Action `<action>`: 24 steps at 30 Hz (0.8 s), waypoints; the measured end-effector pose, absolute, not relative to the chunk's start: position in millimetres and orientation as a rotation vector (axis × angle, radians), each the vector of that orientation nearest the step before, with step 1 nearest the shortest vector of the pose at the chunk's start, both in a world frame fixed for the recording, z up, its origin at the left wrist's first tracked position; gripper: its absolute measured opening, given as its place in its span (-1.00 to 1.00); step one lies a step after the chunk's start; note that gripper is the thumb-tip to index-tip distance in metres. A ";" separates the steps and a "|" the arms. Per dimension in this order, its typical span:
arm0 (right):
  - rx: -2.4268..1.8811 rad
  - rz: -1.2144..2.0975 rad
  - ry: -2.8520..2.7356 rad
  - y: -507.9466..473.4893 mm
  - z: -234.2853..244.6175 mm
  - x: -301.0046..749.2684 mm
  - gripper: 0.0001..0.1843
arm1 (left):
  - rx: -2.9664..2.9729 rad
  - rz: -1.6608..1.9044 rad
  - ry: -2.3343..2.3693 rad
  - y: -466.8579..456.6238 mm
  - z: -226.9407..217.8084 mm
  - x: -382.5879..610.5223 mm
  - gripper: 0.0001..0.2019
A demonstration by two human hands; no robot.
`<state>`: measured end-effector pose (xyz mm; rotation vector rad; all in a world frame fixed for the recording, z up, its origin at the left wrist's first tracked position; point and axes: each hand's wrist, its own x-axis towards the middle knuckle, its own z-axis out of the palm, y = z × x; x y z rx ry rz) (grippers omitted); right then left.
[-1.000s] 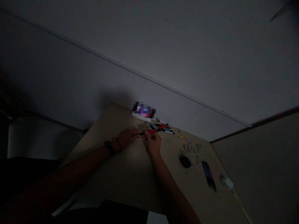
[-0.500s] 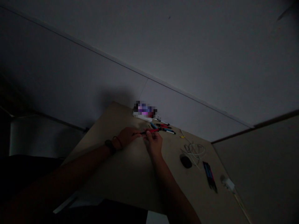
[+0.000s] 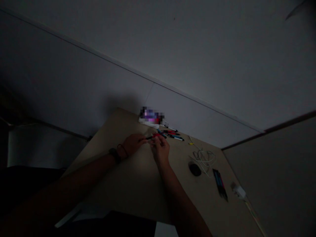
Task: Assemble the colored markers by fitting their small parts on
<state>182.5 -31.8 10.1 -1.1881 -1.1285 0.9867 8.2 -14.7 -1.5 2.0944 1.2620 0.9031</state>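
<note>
Both hands meet over the far part of the desk [image 3: 118, 194], in dim light. A red and black pen [image 3: 156, 135] lies across them, roughly level. My left hand [image 3: 134, 144], with a dark watch and a band at the wrist, is closed at the pen's black left end. The fingertips of my right hand [image 3: 161, 152] pinch its red part, thumb on the near side. Several loose pens [image 3: 175, 138], in red, blue, white and black, lie just beyond my right hand. Fine detail between the fingers is too dark to make out.
A phone with a lit, blurred screen [image 3: 151, 116] leans near the wall behind a white object [image 3: 149, 124]. To the right are a black mouse [image 3: 195, 169], a coiled white cable [image 3: 206, 158], a bundle of pens [image 3: 220, 184] and a white plug [image 3: 239, 191].
The pen's black end no longer stretches across my left fingers; it now shows between the two hands. The left fingers have shifted slightly around it. The whole view has moved a little.
</note>
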 end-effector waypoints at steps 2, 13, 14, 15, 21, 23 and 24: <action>-1.157 0.974 -1.100 -32.8 12.3 181.7 -0.45 | 2.095 0.890 1.243 -14.3 -1.0 8.5 -0.67; -1.184 0.757 -1.004 -34.5 20.7 184.0 -0.07 | 2.140 0.842 1.215 -16.7 -0.9 10.5 -0.72; -1.183 0.765 -1.006 -34.2 20.9 185.0 -0.09 | 2.150 0.838 1.216 -17.1 -0.9 10.4 -0.73; -1.178 0.775 -1.002 -33.8 20.9 185.8 -0.10 | 2.159 0.836 1.220 -17.3 -1.0 10.3 -0.73; -1.124 0.864 -0.934 -30.6 16.8 184.3 -0.05 | 2.189 0.805 1.215 -16.9 -1.9 10.4 -0.70; -1.112 0.877 -0.911 -28.7 15.0 183.8 -0.03 | 2.170 0.816 1.227 -17.1 -1.7 10.3 -0.71; -1.109 0.872 -0.905 -27.2 14.4 184.8 -0.04 | 2.157 0.827 1.228 -17.4 -1.4 10.2 -0.72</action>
